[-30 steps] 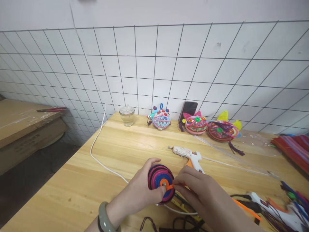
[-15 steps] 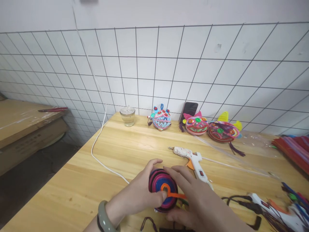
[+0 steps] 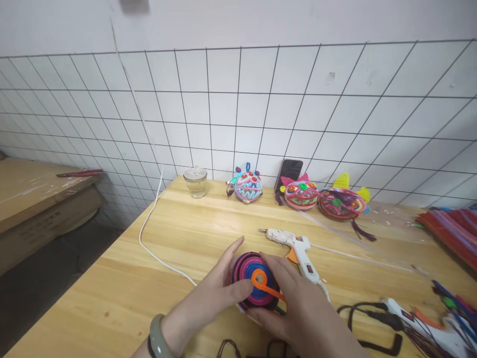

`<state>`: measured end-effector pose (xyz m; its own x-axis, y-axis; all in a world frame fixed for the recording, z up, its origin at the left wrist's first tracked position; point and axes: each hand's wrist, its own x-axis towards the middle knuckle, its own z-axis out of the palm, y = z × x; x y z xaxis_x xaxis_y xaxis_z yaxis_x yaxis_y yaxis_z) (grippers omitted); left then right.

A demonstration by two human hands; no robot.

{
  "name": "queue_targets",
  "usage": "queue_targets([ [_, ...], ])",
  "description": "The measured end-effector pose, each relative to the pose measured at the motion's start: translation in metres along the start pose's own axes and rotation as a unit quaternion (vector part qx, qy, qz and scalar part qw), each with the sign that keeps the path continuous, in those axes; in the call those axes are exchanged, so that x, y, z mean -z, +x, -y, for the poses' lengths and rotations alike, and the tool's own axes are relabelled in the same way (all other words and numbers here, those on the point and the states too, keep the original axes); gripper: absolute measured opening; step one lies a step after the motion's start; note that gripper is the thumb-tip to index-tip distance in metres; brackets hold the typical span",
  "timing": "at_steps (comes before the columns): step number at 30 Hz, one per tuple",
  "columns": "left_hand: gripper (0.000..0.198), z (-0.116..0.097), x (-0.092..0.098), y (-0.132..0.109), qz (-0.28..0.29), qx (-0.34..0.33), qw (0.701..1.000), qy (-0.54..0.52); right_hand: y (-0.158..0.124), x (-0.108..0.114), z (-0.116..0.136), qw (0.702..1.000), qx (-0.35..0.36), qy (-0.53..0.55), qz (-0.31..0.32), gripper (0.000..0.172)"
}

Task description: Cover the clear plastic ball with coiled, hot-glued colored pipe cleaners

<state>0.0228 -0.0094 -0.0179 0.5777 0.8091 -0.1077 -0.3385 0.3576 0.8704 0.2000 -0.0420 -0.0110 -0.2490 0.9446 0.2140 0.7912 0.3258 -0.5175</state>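
Near the front of the wooden table is a round coiled piece (image 3: 249,266) in black, magenta and blue rings. An orange strip (image 3: 274,292) curls around its centre and runs right, under the fingers. My left hand (image 3: 214,293) holds the piece's left side, thumb on its face beside the orange curl, index finger raised. My right hand (image 3: 298,303) grips the right side, with fingers at the top and thumb at the bottom. Just beyond it lies a white glue gun (image 3: 303,256) with an orange trigger.
Along the wall stand a lidded glass cup (image 3: 196,185), a blue decorated piece (image 3: 248,188), a phone (image 3: 290,170) and two more decorated pieces (image 3: 301,195). Cables and a second glue gun (image 3: 417,323) lie right. A white cord (image 3: 149,248) crosses the left side.
The round piece has tilted and moved slightly up and right. My left thumb has shifted off its centre, showing more of the orange curl. The camera view has shifted slightly.
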Motion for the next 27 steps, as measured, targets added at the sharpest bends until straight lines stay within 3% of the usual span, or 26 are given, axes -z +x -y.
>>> queue_targets([
  [6,0.087,0.008,-0.006,0.002,-0.049,-0.017,0.999,0.009,-0.004,-0.012,-0.002,0.995,0.019,-0.06,-0.081,0.058],
  [9,0.084,0.009,-0.009,0.003,-0.064,-0.012,0.997,0.031,-0.006,-0.017,-0.001,0.993,0.033,-0.08,-0.082,0.059],
  [17,0.084,-0.003,-0.004,0.001,-0.112,-0.026,0.987,0.113,-0.004,0.007,0.005,1.0,0.011,0.029,0.004,0.067],
  [22,0.08,-0.011,0.004,0.002,-0.138,-0.054,0.981,0.127,-0.002,0.027,0.005,0.996,-0.064,0.005,0.07,0.04],
  [27,0.086,-0.011,0.007,0.004,-0.117,-0.062,0.985,0.11,-0.001,0.039,0.009,0.995,-0.034,0.028,0.089,0.032],
])
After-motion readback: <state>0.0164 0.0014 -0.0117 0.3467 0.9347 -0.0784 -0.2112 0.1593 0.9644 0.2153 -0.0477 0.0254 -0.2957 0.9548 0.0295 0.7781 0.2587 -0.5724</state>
